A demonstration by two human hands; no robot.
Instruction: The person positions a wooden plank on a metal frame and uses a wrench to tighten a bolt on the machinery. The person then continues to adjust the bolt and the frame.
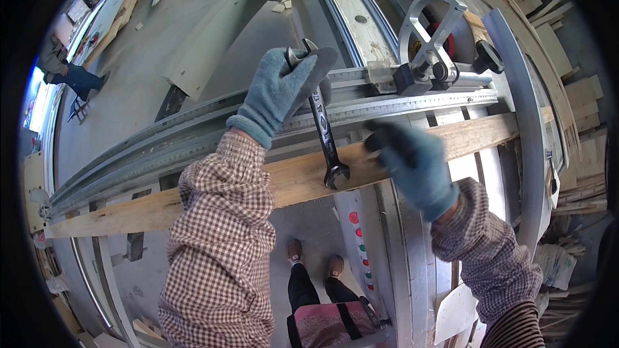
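My left hand (274, 90), in a blue-grey work glove, is closed around the upper part of a dark double open-ended wrench (325, 132). One jaw sticks out above the fingers. The other end points down in front of a long wooden board (290, 183). To the right, my right hand (416, 164) wears the same kind of glove with dark fingertips. It hovers over the board, apart from the wrench, and motion smears its fingers, so its grip is unclear.
A metal rail with a scale (400, 102) runs behind the board. It carries a bracket with an angle arm (429, 32) and a black knob (488, 58). Red and green buttons (361, 245) line the machine's near panel. Wood offcuts (583, 96) lie at right; another person (74, 77) is far left.
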